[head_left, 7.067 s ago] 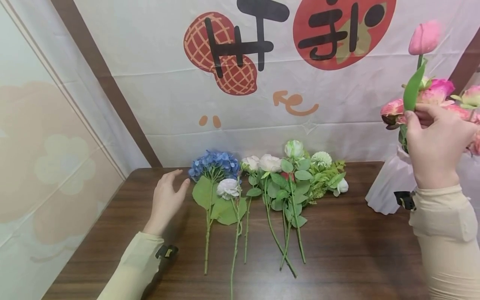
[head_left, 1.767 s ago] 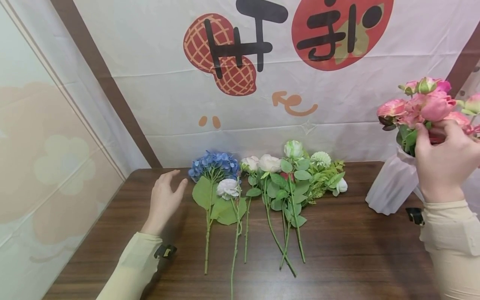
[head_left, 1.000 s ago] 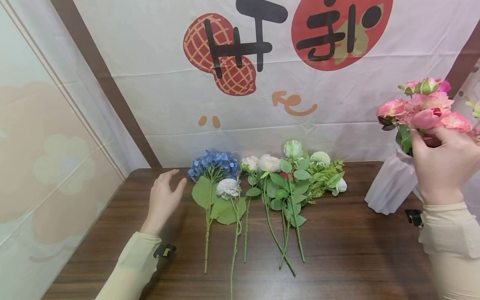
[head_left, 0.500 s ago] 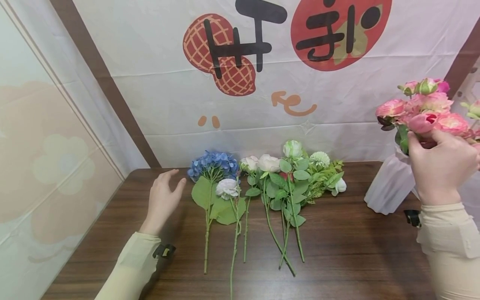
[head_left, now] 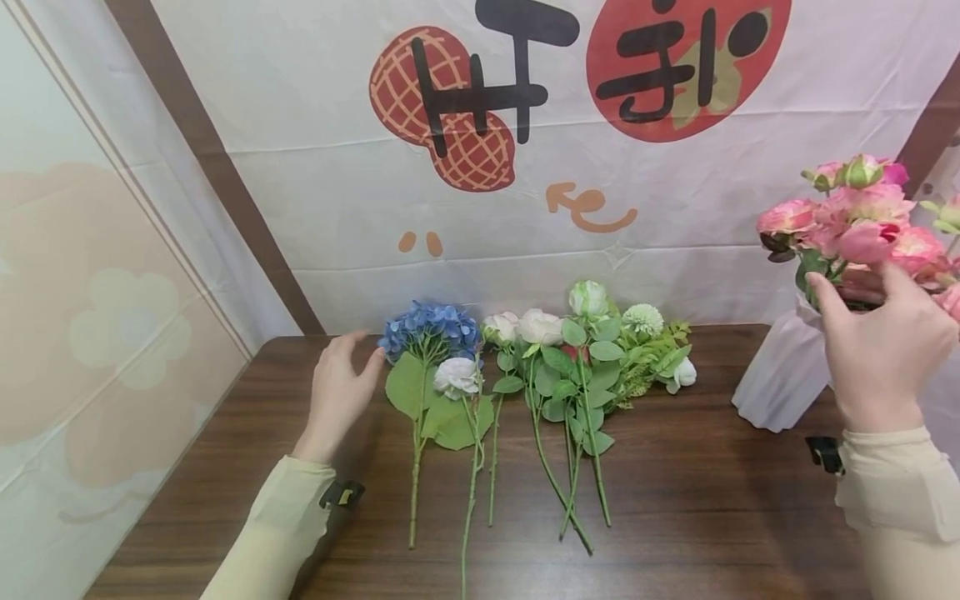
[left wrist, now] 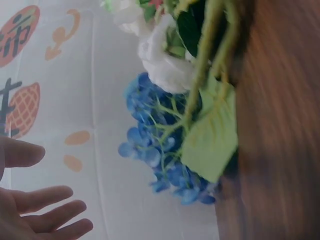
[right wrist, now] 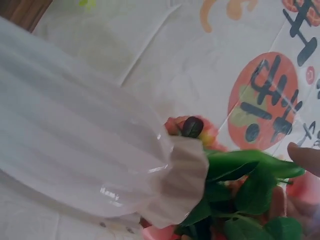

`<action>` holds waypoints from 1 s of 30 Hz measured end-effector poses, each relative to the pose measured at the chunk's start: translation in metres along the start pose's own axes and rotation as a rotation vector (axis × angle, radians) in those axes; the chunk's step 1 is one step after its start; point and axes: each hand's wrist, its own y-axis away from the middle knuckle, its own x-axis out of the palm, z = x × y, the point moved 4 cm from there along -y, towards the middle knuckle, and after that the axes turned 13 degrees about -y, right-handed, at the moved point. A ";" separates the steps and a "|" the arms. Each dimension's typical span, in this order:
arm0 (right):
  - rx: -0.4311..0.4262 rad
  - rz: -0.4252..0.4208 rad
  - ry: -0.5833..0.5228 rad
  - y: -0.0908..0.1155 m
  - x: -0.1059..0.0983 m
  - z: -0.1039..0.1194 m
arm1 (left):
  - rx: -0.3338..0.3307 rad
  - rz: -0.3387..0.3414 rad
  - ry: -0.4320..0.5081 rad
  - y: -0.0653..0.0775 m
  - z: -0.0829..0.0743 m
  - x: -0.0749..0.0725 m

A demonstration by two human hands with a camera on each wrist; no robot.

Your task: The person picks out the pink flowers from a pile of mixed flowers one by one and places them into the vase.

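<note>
My right hand (head_left: 888, 354) is at the white fluted vase (head_left: 780, 375) on the right, its thumb and fingers spread just below a pink tulip (head_left: 866, 242). That tulip sits low among pink ranunculus-like blooms (head_left: 786, 217). In the right wrist view the vase's ruffled mouth (right wrist: 187, 175) has green leaves (right wrist: 255, 192) coming out of it; the thumb (right wrist: 305, 157) stands apart from the fingers. My left hand (head_left: 341, 392) is beside a blue hydrangea (head_left: 431, 329), fingers relaxed and holding nothing. The left wrist view shows its fingers (left wrist: 55, 215) apart from the blue petals (left wrist: 145, 150).
Loose stems lie in a row on the brown wooden table (head_left: 675, 517): a white flower (head_left: 456, 377), pale roses (head_left: 540, 327), a greenish-white rose (head_left: 588, 297), a round pompon bloom (head_left: 642, 318) and a white bud (head_left: 682, 373). A printed cloth (head_left: 315, 192) hangs behind.
The right hand held the tulip high above the vase, then lowered it among the pink blooms. Now its thumb and fingers have parted from it. The left hand has shifted slightly toward the hydrangea.
</note>
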 end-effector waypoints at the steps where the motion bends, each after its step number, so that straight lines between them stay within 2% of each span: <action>1: 0.012 -0.003 -0.012 0.002 -0.001 0.001 | 0.005 -0.003 0.005 -0.001 -0.004 0.001; 3: 0.020 -0.012 -0.021 0.007 -0.003 0.005 | 0.015 -0.010 0.013 -0.002 -0.011 0.002; 6: 0.053 0.021 -0.014 0.015 -0.003 0.012 | 0.019 -0.027 0.027 -0.005 -0.023 0.002; 11: 0.082 0.153 0.062 0.030 0.000 0.032 | 0.030 -0.057 0.039 -0.010 -0.039 0.003; 15: 0.088 0.240 0.086 0.043 0.003 0.052 | 0.042 -0.051 0.066 -0.014 -0.052 0.005; 17: 0.078 0.253 0.073 0.046 0.006 0.061 | 0.048 -0.048 0.081 -0.016 -0.060 0.007; 24: -0.056 0.245 -0.053 0.049 0.030 0.084 | 0.066 -0.041 0.136 -0.020 -0.089 0.018; 27: -0.080 0.293 -0.079 0.051 0.044 0.089 | 0.065 -0.041 0.154 -0.020 -0.101 0.024; 30: -0.063 0.354 -0.073 0.054 0.060 0.092 | 0.060 -0.038 0.156 -0.021 -0.112 0.032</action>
